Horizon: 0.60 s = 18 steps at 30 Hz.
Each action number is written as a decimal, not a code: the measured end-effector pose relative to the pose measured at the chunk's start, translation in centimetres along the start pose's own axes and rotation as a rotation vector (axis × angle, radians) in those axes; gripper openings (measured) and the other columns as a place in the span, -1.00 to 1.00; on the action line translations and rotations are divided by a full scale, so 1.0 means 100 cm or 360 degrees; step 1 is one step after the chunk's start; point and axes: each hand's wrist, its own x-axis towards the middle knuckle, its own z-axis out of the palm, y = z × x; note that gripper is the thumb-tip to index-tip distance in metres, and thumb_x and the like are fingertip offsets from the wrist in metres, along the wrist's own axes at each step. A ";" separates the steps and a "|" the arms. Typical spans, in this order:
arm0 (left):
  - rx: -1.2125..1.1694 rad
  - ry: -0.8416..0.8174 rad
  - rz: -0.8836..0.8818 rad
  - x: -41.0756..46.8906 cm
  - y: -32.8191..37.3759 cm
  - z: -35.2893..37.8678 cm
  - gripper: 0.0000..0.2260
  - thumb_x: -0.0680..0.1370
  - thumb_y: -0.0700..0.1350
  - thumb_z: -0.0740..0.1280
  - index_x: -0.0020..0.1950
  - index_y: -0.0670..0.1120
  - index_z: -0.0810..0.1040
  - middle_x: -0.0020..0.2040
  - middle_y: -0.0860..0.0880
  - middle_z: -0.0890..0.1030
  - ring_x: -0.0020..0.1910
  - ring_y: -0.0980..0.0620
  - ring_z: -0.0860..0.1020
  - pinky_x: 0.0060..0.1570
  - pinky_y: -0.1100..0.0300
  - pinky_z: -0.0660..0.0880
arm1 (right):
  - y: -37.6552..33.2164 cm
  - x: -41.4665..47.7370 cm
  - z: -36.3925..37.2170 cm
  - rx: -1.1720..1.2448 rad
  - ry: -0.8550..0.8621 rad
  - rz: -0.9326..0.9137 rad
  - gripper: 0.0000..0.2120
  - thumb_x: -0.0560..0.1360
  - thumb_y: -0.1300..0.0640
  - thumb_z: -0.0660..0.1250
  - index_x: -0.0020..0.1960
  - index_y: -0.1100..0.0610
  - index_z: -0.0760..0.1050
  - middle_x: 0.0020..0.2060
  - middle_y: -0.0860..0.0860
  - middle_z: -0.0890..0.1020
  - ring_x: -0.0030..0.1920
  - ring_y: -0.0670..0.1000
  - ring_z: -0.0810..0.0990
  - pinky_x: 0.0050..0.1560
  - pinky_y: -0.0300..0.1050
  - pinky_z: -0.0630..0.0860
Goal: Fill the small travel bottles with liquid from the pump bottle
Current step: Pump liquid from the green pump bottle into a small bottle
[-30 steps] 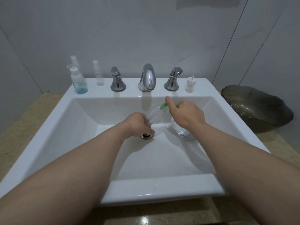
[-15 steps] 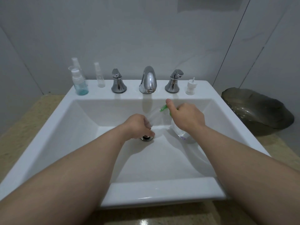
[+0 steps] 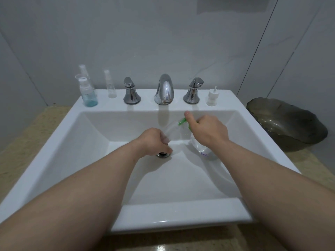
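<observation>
The left forearm (image 3: 81,187) and right forearm (image 3: 272,178) are stretched forward, bare, and angled inward. The left hand (image 3: 154,142) is curled knuckles-up around a small clear bottle (image 3: 171,131). The right hand (image 3: 210,131) is closed over a pump bottle (image 3: 201,150), with the thumb held straight.

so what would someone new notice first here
Over the sink, the left hand grips a small clear travel bottle above the drain; the right hand holds the pump bottle, its green nozzle aimed at it. On the back ledge, left of the faucet, stands a spray bottle of blue liquid.
</observation>
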 end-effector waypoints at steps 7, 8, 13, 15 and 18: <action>-0.0010 0.0003 -0.0005 -0.001 0.001 0.000 -0.74 0.40 -0.13 0.61 -0.15 -0.05 0.52 -0.27 0.04 0.55 -0.36 0.08 0.49 -0.40 0.26 0.42 | -0.001 0.000 0.000 -0.0043 0.0007 0.0004 -0.16 0.57 -0.49 -0.12 -0.34 0.15 0.54 -0.29 0.05 0.61 -0.20 0.13 0.58 -0.18 -0.01 0.45; -0.0007 0.0005 -0.0007 -0.001 0.001 -0.001 -0.74 0.40 -0.12 0.61 -0.16 -0.05 0.52 -0.27 0.04 0.55 -0.37 0.08 0.49 -0.40 0.26 0.42 | -0.001 0.000 0.001 -0.0042 0.0013 0.0008 -0.17 0.57 -0.48 -0.12 -0.34 0.15 0.55 -0.29 0.06 0.61 -0.19 0.14 0.58 -0.17 -0.01 0.46; 0.0039 0.0007 0.0008 -0.001 0.001 0.000 -0.76 0.39 -0.11 0.61 -0.17 -0.05 0.54 -0.26 0.03 0.57 -0.35 0.07 0.51 -0.41 0.26 0.43 | -0.003 0.001 0.000 0.0027 0.0000 0.0003 -0.34 0.60 -0.31 0.00 -0.36 0.16 0.48 -0.32 0.07 0.57 -0.23 0.16 0.54 -0.25 -0.05 0.40; 0.0065 0.0000 0.0019 -0.002 0.000 0.000 -0.76 0.39 -0.12 0.60 -0.19 -0.05 0.54 -0.27 0.03 0.57 -0.35 0.07 0.51 -0.40 0.27 0.43 | -0.003 -0.001 -0.001 0.0045 -0.0013 0.0010 -0.40 0.59 -0.25 0.03 -0.40 0.15 0.41 -0.37 0.07 0.52 -0.28 0.15 0.50 -0.30 -0.06 0.34; 0.0046 0.0001 0.0018 -0.003 0.001 0.000 -0.75 0.40 -0.13 0.60 -0.17 -0.05 0.52 -0.27 0.07 0.55 -0.37 0.10 0.48 -0.44 0.30 0.41 | -0.001 -0.001 -0.001 0.0030 -0.0006 0.0021 -0.34 0.58 -0.33 0.00 -0.39 0.15 0.44 -0.34 0.06 0.55 -0.25 0.15 0.53 -0.25 -0.04 0.39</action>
